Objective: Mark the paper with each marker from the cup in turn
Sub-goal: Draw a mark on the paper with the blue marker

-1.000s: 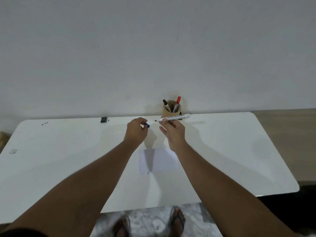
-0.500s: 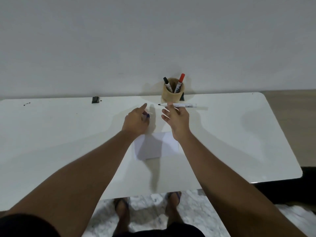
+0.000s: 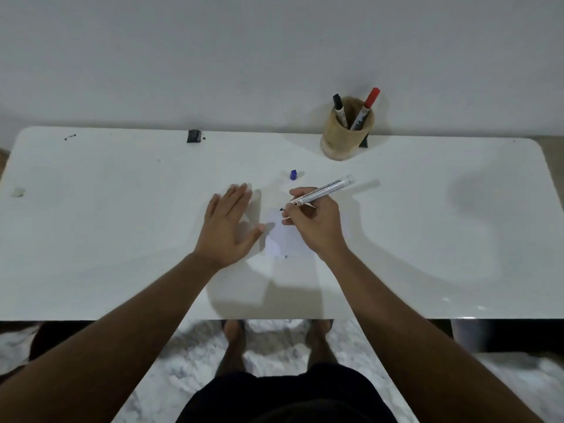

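Observation:
A small white paper [image 3: 282, 239] lies on the white table [image 3: 122, 227]. My right hand [image 3: 316, 222] grips an uncapped white marker [image 3: 325, 190], its dark tip at the paper's top edge. The marker's blue cap [image 3: 293, 174] stands on the table just beyond the paper. My left hand [image 3: 229, 227] is flat on the table with fingers spread, its thumb at the paper's left edge. A tan cup [image 3: 346, 138] at the back holds a black-capped marker [image 3: 339, 109] and a red-capped marker [image 3: 364, 109].
A small black object [image 3: 193, 136] sits at the table's back edge by the wall. Another dark object [image 3: 364, 141] peeks from behind the cup. A pale scrap [image 3: 17, 192] lies at the left edge. My feet [image 3: 235, 334] stand on marbled floor below.
My left hand has set the blue cap down on the table and opened flat beside the paper. My right hand has lowered the marker, tip to the paper. The view has tilted down.

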